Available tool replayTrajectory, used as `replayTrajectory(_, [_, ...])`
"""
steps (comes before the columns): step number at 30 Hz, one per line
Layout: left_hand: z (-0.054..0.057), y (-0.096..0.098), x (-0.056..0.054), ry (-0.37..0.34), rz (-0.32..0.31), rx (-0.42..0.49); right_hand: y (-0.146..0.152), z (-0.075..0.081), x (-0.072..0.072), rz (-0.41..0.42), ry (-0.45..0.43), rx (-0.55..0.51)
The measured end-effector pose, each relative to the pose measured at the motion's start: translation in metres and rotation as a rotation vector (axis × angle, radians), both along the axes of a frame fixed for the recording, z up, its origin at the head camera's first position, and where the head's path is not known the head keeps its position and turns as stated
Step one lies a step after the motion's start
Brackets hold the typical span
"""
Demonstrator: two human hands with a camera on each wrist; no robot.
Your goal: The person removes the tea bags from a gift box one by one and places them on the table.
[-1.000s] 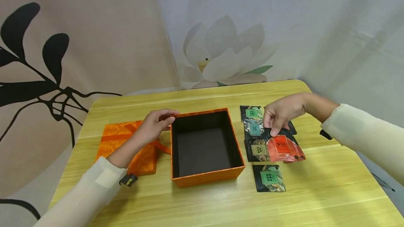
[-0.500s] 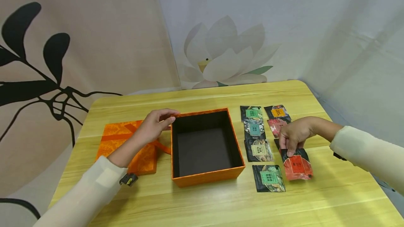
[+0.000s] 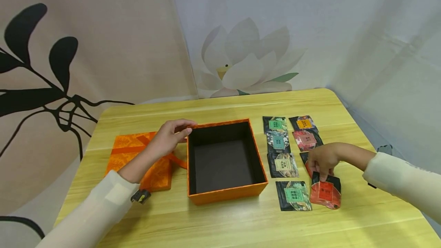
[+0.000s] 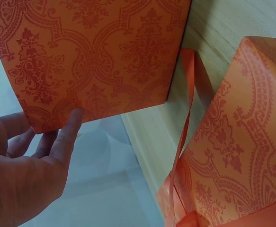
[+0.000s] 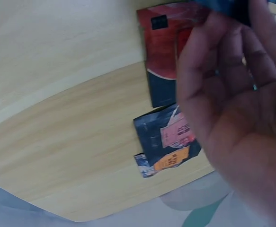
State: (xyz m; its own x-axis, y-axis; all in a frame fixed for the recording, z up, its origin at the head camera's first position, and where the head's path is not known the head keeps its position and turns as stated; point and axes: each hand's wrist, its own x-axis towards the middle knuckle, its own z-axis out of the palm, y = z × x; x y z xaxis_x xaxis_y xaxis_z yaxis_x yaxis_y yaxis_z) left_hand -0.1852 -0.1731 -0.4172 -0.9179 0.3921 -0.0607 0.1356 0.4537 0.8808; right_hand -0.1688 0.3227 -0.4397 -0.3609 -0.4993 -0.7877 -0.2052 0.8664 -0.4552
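Observation:
In the head view, my left hand (image 3: 171, 137) holds the back left corner of an open orange box (image 3: 227, 193) with a black inside. The left wrist view shows the thumb on the box's patterned side (image 4: 100, 61) and the other fingers bent round its corner. My right hand (image 3: 324, 159) pinches the black upper edge of a red-and-black flat packet (image 3: 325, 194), low over the table at the right. Another red-and-black packet (image 3: 304, 160) lies partly hidden under that hand. Beside it lies a green-labelled packet (image 3: 294, 195).
An orange patterned lid (image 3: 160, 177) with a ribbon (image 3: 177, 161) lies left of the box. Several flat packets (image 3: 278, 142) lie in two columns right of it. A printed curtain (image 3: 248, 56) hangs behind the wooden table (image 3: 220, 225).
My right hand has carried the red-and-black packet toward the table's front, down to the front end of the right column, uncovering packets behind it. The left hand and box have stayed put.

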Motion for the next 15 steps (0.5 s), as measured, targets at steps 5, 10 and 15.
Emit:
replayTrajectory(5, [-0.001, 0.0, 0.001, 0.003, 0.0, 0.007, -0.002, 0.004, 0.008, 0.025, 0.108, 0.001])
replayTrajectory(10, [-0.001, 0.0, 0.001, -0.003, 0.008, 0.007, -0.003, 0.009, 0.014, -0.034, 0.128, -0.004])
replayTrajectory(15, [0.0, 0.0, 0.001, -0.004, 0.016, 0.008, -0.004, 0.013, 0.017, -0.029, 0.186, 0.019])
